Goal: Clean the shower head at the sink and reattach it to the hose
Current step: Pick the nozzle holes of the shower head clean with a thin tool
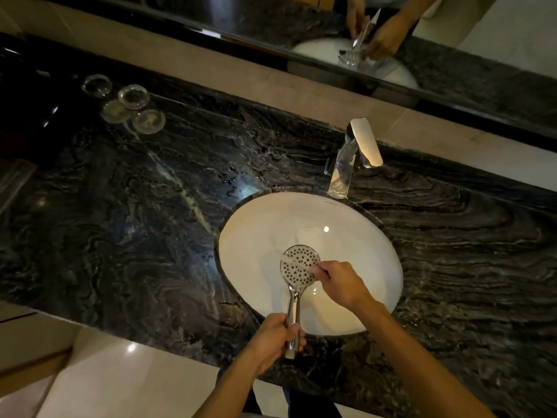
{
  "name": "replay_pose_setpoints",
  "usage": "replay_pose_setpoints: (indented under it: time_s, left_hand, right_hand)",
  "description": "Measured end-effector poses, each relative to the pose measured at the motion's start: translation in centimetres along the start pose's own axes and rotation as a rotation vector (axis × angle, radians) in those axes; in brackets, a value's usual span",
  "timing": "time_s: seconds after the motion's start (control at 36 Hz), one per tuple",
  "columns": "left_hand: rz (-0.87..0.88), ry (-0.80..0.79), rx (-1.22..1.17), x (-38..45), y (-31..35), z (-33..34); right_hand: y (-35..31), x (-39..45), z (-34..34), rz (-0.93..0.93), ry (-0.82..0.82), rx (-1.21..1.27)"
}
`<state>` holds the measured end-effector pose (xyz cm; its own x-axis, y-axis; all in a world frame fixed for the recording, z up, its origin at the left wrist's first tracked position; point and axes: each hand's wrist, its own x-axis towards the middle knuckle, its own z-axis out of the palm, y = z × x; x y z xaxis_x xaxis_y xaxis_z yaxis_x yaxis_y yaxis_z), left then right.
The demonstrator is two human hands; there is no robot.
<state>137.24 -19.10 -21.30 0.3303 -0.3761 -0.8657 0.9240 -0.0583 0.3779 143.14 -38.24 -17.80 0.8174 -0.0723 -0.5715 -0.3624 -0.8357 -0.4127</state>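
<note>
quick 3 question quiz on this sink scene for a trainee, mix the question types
1. True or false: the shower head is held over the white basin.
2. Which hand has its grip on the chrome handle? A) left hand B) right hand C) neither
3. Fill in: the right hand draws a thin ____ tool across the nozzle face.

Key
1. True; it faces up above the bowl.
2. A; the left hand's fingers curl round the handle's lower end.
3. Brush-like; it is blurred, probably a toothbrush. No water shows at the faucet.
</note>
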Motion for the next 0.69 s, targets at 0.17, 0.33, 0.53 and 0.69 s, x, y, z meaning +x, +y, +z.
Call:
replay_pose_setpoints:
  time_s: [0.17,0.33,0.53,0.69]
  left_hand:
    - [0.022,-0.005,0.015,-0.2,-0.1,0.4]
    - [0.031,0.009,0.019,-0.3,-0.1,0.4]
    - [0.024,0.012,-0.022,-0.1,-0.3,0.4]
    - [0.001,0.013,-0.031,0.1,-0.3,0.4]
  right_hand:
    - [-0.1,0.5,-1.0,0.084,0.178,0.008]
    - [-1.5,0.5,-1.2,0.048,0.091,-0.110]
    - [-1.0,0.2,-2.4,0.064,0.096,-0.147]
    - [-0.7,-1.3,-0.3,0.007,0.019,-0.202]
